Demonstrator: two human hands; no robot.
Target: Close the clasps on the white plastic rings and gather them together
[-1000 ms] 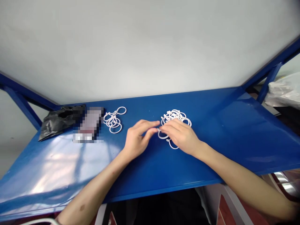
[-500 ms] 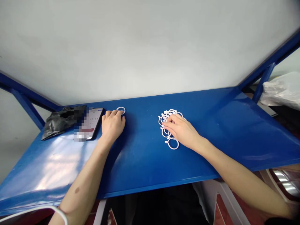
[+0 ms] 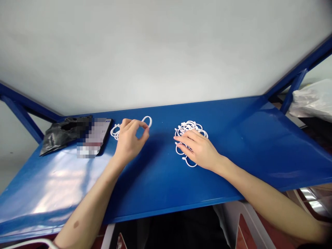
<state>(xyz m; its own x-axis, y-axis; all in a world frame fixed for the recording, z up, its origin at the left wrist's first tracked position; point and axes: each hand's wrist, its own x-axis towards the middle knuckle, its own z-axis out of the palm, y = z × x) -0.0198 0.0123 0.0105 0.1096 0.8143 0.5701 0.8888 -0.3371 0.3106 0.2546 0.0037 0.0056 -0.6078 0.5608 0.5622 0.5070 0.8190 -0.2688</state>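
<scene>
Thumb and forefinger of my left hand point(image 3: 131, 138) are closed in a pinch on a white ring point(image 3: 151, 121), which stands tilted up from the fingertips. More white rings point(image 3: 114, 137) lie just left of that hand, partly hidden behind it. Over on the right, my right hand point(image 3: 201, 147) rests palm down with its fingers stretched out and apart, over a heap of white rings point(image 3: 185, 127) with small knobs on them. The hand covers part of the heap, and one ring point(image 3: 190, 166) lies at its near edge.
Left of my left hand, a phone point(image 3: 103, 136) and a crumpled black plastic bag point(image 3: 55, 135) lie on the blue table point(image 3: 160, 183). A pale wall point(image 3: 166, 58) rises behind. Blue braces flank both ends, with a clear plastic bag point(image 3: 311, 100) at far right.
My left hand has lifted and moved right with a white ring in its pinch, uncovering rings beside it. My right hand has shifted slightly nearer, and its fingers have spread from a pinch.
</scene>
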